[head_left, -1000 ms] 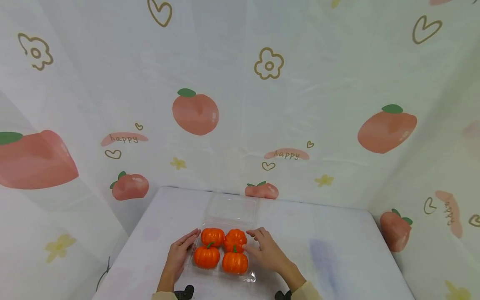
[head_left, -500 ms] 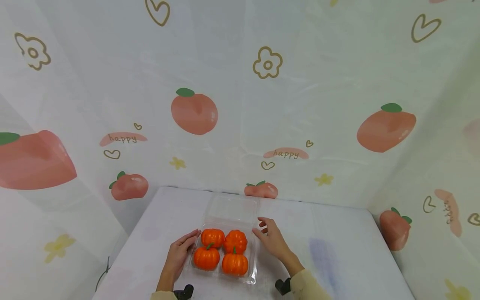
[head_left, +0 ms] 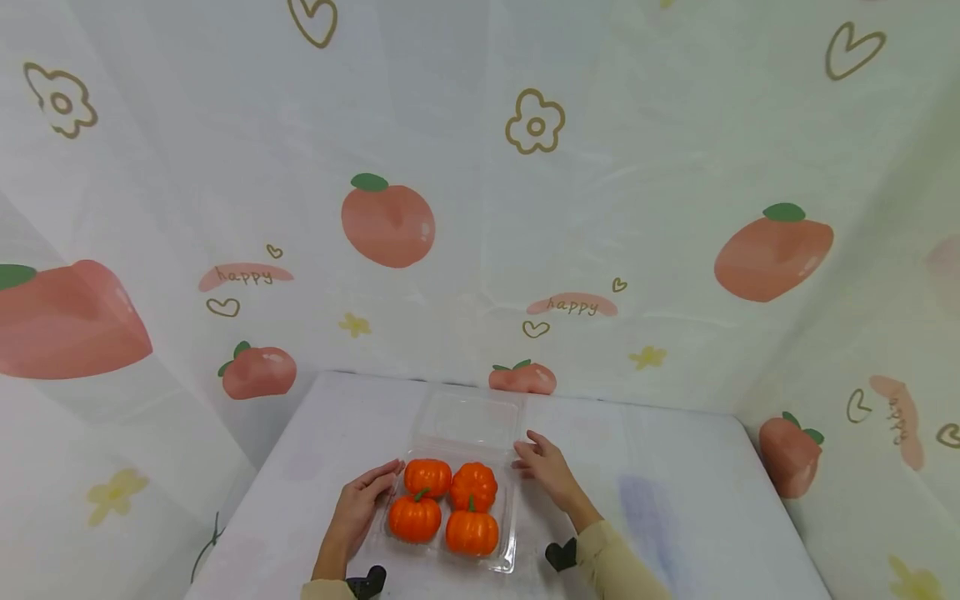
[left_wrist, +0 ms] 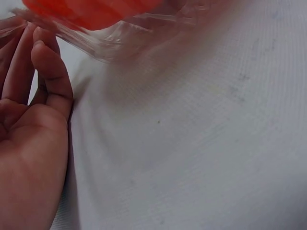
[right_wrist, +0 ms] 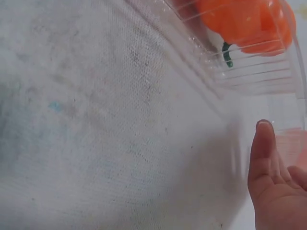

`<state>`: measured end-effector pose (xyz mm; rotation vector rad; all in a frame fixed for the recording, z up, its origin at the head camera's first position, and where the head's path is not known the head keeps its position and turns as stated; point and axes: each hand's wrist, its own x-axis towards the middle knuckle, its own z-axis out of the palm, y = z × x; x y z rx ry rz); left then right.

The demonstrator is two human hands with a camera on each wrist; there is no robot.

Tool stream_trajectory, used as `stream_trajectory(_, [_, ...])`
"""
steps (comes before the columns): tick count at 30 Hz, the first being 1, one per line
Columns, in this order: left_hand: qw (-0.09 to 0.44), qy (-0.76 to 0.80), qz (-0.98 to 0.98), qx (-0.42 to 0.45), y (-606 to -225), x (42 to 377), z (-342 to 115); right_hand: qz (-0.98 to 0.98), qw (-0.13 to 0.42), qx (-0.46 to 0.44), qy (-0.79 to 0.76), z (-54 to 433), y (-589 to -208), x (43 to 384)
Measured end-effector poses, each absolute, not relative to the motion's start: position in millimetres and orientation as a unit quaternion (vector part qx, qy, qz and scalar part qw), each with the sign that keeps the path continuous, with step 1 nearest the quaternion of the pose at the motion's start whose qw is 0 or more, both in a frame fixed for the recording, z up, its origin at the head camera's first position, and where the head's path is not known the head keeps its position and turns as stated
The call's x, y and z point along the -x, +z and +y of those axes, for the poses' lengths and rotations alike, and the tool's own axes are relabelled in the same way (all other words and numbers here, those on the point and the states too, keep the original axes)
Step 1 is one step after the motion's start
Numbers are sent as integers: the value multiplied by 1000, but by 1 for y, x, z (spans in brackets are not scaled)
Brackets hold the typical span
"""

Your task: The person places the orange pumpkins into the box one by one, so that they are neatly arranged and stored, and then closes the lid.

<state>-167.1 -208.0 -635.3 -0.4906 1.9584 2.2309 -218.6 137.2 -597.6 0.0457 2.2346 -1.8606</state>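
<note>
A clear plastic clamshell box (head_left: 511, 533) holds several small orange pumpkins (head_left: 472, 533) with green stems. Its lid (head_left: 471, 421) lies folded back, away from the person. Along the box's left side rests my left hand (head_left: 355, 512), and the left wrist view shows its fingertips at the plastic rim. My right hand (head_left: 553, 475) is beside the box's back right corner, near the fold between base and lid, fingers extended and holding nothing. In the right wrist view, the thumb (right_wrist: 264, 143) points up past the box wall (right_wrist: 261, 79).
A white cloth covers the table (head_left: 637, 517), with a faint bluish patch on the right. Behind and at both sides hangs a white curtain (head_left: 465, 167) printed with peaches, hearts and flowers. A thin dark cord (head_left: 206, 546) shows at the left.
My right hand has left the back right pumpkin and shifted right and farther back, to beside the lid fold. The left hand stays at the box's left side.
</note>
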Motion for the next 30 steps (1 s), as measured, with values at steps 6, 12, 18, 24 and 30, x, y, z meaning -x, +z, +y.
stream_trajectory(6, [74,734,655,166,-633,169,-207,765,128,-19,-631,138,-600,225])
stream_trajectory(12, [73,730,660,163,-634,169,-207,761,144,-22,-632,139,-601,227])
stream_trajectory(18, [72,739,651,159,-633,171,-210,761,147,-9,-632,139,-598,228])
stream_trajectory(24, [70,752,638,148,-630,169,-211,753,144,-10,-642,140,-597,229])
stream_trajectory(30, [75,747,645,142,-629,167,-210,756,133,-3,-641,141,-595,229])
